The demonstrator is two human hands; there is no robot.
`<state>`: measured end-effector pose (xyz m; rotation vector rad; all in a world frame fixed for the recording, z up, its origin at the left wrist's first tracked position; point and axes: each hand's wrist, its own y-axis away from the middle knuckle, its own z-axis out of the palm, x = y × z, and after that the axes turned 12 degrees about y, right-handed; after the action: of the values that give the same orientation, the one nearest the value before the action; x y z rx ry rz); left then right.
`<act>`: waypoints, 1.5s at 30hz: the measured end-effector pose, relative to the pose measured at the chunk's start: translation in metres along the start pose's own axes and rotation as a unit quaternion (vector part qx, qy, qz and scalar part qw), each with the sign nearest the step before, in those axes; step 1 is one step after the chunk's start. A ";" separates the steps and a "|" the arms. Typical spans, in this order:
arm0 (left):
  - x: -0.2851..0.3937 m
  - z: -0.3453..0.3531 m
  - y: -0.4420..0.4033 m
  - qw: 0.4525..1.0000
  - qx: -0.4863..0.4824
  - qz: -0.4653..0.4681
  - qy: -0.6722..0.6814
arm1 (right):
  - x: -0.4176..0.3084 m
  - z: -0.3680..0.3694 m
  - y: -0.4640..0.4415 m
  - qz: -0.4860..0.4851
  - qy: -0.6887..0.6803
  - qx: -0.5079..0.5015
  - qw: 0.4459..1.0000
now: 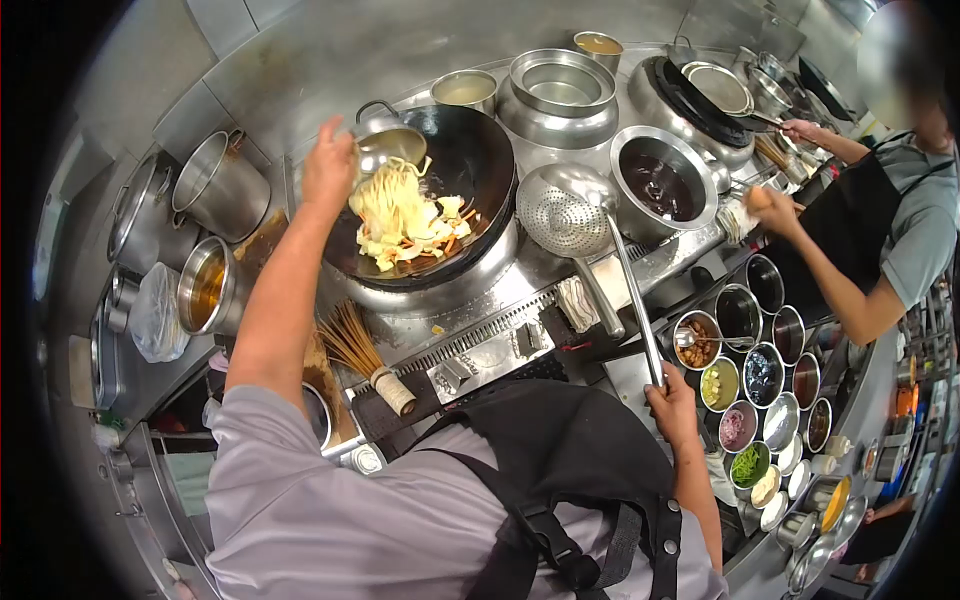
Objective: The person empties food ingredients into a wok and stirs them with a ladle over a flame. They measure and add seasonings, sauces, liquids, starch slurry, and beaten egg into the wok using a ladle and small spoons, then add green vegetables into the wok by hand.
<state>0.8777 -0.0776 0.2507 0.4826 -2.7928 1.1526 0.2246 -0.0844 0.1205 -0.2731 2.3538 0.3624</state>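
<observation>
The left hand [330, 165] grips a metal bowl [385, 148] tipped over the wok [478, 145], near the left end of the steel worktop [405, 325]; noodles [385, 205] hang from it onto vegetables. The right hand [672, 405] is closed round a long ladle [638, 290] near its lower end. The ladle's head overlaps a perforated strainer [560, 215] that sits between wok and dark-liquid pot [642, 230], its handle jutting over the front edge. A bamboo brush [355, 350] lies by the front-left corner.
</observation>
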 end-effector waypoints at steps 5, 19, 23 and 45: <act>0.006 -0.017 -0.021 0.993 0.057 0.090 0.046 | -0.096 -0.018 -0.015 -0.162 0.073 -0.005 0.984; -0.047 -0.098 0.153 0.979 0.172 -0.105 -0.034 | 0.036 -0.074 0.134 -0.057 -0.131 -0.084 0.986; 0.076 -0.075 0.212 0.731 0.268 -0.402 0.482 | 0.098 -0.129 0.227 -0.027 -0.151 -0.010 0.988; 0.874 -0.023 0.503 0.088 -0.899 0.103 0.417 | 0.245 -0.212 0.445 0.179 -0.422 0.207 0.864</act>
<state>-0.1114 0.0495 0.0970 -0.6670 -1.0150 -1.7434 -0.2170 0.2393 0.1780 0.4605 1.5275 0.0930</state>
